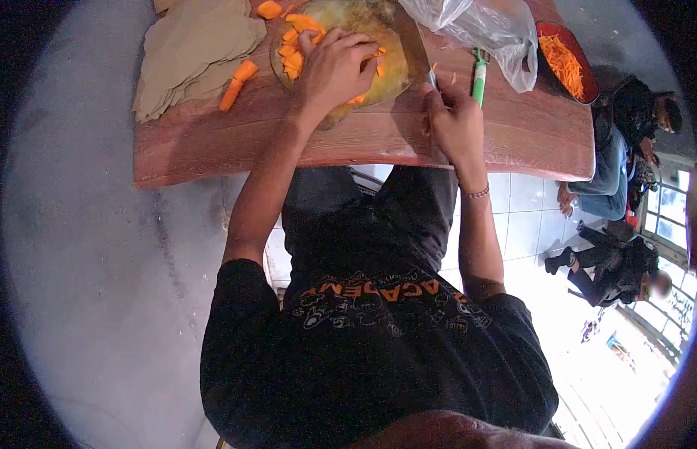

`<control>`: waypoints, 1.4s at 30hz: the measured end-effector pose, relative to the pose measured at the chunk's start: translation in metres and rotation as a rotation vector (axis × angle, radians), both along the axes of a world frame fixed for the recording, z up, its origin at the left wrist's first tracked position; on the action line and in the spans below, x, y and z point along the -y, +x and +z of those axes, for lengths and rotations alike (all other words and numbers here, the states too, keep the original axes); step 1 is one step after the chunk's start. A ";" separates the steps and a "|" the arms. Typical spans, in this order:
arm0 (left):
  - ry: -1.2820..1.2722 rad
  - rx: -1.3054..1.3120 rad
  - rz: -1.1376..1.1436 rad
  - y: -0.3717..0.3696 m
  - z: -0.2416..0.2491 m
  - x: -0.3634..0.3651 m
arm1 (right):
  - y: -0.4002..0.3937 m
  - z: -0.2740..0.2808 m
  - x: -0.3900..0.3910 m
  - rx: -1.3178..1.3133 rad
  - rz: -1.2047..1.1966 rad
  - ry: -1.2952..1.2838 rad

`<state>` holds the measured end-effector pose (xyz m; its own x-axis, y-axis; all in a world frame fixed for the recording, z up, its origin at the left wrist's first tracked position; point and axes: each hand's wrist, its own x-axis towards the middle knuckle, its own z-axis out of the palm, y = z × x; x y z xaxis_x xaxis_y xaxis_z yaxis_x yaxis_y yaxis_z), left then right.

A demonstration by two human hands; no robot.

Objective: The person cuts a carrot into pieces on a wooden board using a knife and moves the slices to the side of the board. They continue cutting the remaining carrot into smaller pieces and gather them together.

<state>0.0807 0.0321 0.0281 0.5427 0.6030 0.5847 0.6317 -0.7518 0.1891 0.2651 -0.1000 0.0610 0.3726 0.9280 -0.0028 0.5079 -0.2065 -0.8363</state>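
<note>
A worn round cutting board (pixel 397 78) lies on the wooden table, with cut carrot pieces (pixel 292 60) on its left side. My left hand (pixel 337 67) is over the board, its bent fingers closed down on some carrot, which they partly hide. In my right hand (pixel 457 123) is a knife (pixel 431 78), gripped by the handle. Its blade points away from me along the board's right edge. To the right of the knife lies a green-handled peeler (pixel 479 78). A longer carrot piece (pixel 236 86) rests on the table left of the board.
Brown, ragged-edged flat sheets (pixel 191 52) are stacked at the table's left. A clear plastic bag (pixel 498 37) lies at the back right, beside a dark red bowl (pixel 589 88) of shredded carrot (pixel 562 63). Two people sit beyond the table (pixel 528 142) on the right.
</note>
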 end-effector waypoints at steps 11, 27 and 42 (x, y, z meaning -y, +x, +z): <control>-0.239 -0.051 0.019 0.005 0.018 -0.011 | 0.000 0.011 0.012 -0.013 0.041 -0.069; -0.621 0.128 0.044 0.024 0.026 0.008 | 0.003 0.033 0.028 -0.101 0.037 -0.157; -0.088 0.024 -0.067 0.013 0.001 0.007 | -0.005 0.022 0.015 0.003 0.036 -0.124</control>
